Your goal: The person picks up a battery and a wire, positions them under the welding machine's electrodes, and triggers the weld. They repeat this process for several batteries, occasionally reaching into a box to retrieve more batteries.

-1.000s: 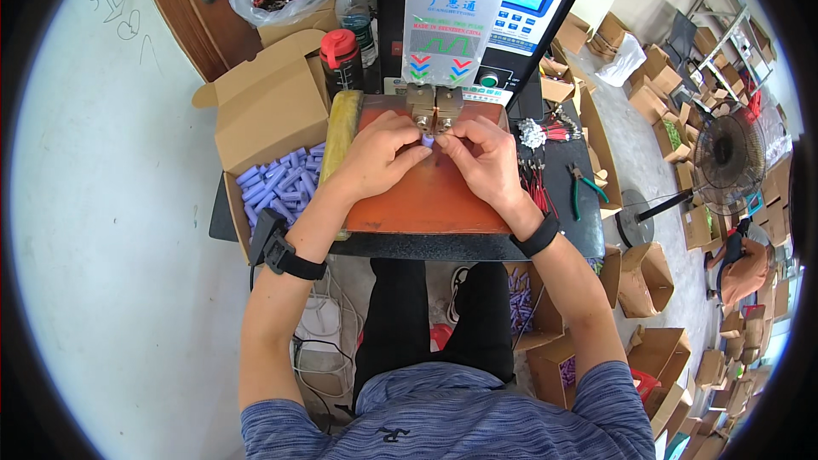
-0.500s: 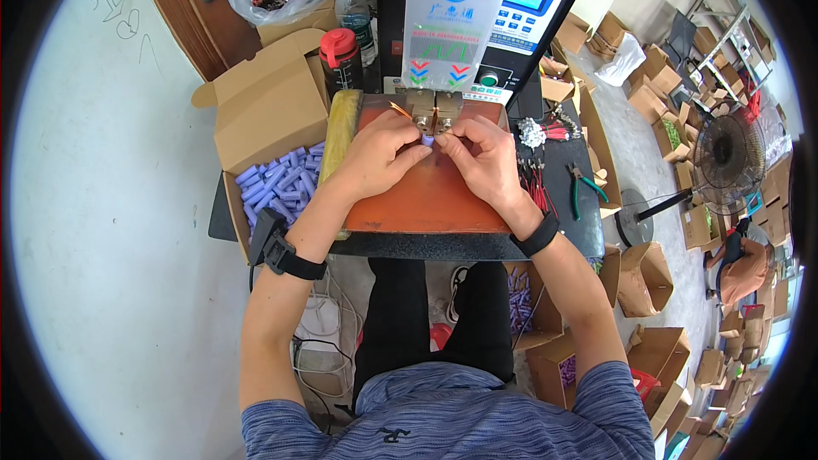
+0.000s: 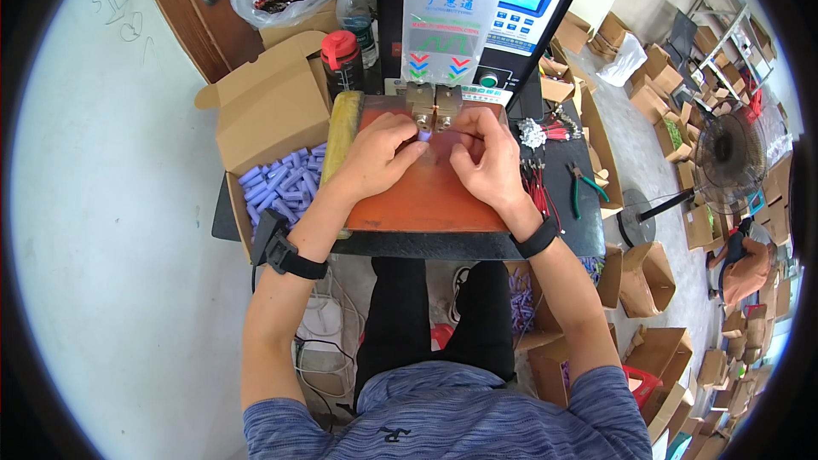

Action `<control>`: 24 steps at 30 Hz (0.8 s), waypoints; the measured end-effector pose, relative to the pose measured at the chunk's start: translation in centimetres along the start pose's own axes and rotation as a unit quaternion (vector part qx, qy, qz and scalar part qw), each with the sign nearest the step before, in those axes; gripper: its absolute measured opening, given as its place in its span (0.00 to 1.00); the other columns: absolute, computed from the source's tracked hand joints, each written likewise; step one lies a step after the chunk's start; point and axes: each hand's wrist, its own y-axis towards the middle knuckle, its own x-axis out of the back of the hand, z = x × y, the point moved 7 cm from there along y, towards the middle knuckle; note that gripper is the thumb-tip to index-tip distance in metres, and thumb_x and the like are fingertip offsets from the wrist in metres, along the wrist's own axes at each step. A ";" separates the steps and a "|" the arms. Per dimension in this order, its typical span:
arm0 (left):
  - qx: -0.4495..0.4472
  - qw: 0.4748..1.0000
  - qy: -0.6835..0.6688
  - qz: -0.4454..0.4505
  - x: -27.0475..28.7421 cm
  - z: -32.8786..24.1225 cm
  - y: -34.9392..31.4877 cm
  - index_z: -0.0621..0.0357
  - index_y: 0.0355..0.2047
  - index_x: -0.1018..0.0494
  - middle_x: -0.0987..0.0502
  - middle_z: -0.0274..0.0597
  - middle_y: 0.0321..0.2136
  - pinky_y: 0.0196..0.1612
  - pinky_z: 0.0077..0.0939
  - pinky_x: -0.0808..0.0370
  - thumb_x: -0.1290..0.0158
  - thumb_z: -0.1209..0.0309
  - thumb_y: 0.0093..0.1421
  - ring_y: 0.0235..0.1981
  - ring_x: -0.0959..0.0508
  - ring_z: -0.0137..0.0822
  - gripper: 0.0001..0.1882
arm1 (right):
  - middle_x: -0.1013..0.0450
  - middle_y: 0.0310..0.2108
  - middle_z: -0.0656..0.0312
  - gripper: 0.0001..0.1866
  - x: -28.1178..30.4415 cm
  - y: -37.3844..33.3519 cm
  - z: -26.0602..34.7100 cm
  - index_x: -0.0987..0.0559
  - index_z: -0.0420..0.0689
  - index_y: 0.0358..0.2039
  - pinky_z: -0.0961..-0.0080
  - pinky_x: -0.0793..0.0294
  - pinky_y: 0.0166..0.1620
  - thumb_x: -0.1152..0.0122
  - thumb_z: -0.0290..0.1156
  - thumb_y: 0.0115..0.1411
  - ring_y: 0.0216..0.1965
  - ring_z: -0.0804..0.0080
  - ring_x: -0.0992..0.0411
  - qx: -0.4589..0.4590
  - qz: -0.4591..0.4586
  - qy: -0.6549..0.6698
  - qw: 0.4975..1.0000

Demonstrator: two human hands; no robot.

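My left hand (image 3: 382, 158) pinches a small purple battery cell (image 3: 423, 135), holding it upright under the paired metal electrodes (image 3: 434, 115) of a spot welder (image 3: 452, 17). Just right of the electrodes is my right hand (image 3: 490, 158), its fingers curled in and apart from the cell. A thin dark line shows by its fingertips; what it holds, if anything, is too small to make out. Both hands are over an orange board (image 3: 417, 204). At the left, an open cardboard box (image 3: 268, 123) contains many loose purple cells (image 3: 285, 181).
A yellow bar (image 3: 341, 140) borders the board's left side. Behind it stand a red-capped bottle (image 3: 341, 60) and a clear water bottle (image 3: 354, 17). To the right lie red wires (image 3: 537, 187) and green-handled pliers (image 3: 584, 187). A fan (image 3: 728, 149) and another person (image 3: 745, 268) are farther right.
My right hand has drawn away from the cell, slightly to the right, and its fingers have curled. My left hand stays at the cell. The copper-coloured strip by its fingers no longer shows.
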 end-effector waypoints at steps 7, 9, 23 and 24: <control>0.143 0.984 -0.091 -0.047 0.6 1.1 0.0 0.63 0.36 0.28 0.29 0.40 0.24 0.28 0.26 0.32 0.46 0.71 0.58 0.25 0.29 0.30 0.08 | 0.23 0.26 0.57 0.05 0.4 -0.4 -1.5 0.21 0.40 0.33 0.73 0.26 0.31 0.40 0.22 0.55 0.27 0.64 0.24 -0.039 -0.035 0.028 0.998; 0.117 0.989 -0.083 -0.031 0.3 1.1 -0.1 0.63 0.36 0.27 0.28 0.40 0.24 0.28 0.27 0.32 0.45 0.71 0.58 0.25 0.29 0.31 0.09 | 0.23 0.26 0.57 0.05 0.5 -0.2 -0.4 0.19 0.40 0.33 0.75 0.27 0.30 0.37 0.24 0.55 0.26 0.64 0.25 -0.006 -0.019 -0.005 1.000; 0.009 1.000 -0.002 -0.005 -0.4 -0.5 0.4 0.62 0.30 0.26 0.26 0.46 0.28 0.37 0.40 0.30 0.44 0.65 0.58 0.36 0.26 0.48 0.11 | 0.24 0.28 0.59 0.04 0.6 -0.2 0.7 0.20 0.40 0.32 0.75 0.27 0.28 0.38 0.26 0.56 0.24 0.66 0.25 0.025 0.008 -0.009 1.000; 0.008 1.000 -0.001 -0.004 -0.4 -0.4 0.3 0.62 0.30 0.26 0.26 0.46 0.28 0.37 0.40 0.30 0.44 0.65 0.58 0.36 0.26 0.48 0.11 | 0.24 0.28 0.59 0.04 0.6 -0.2 0.7 0.20 0.40 0.31 0.75 0.27 0.28 0.38 0.26 0.56 0.24 0.66 0.25 0.021 0.007 -0.007 1.000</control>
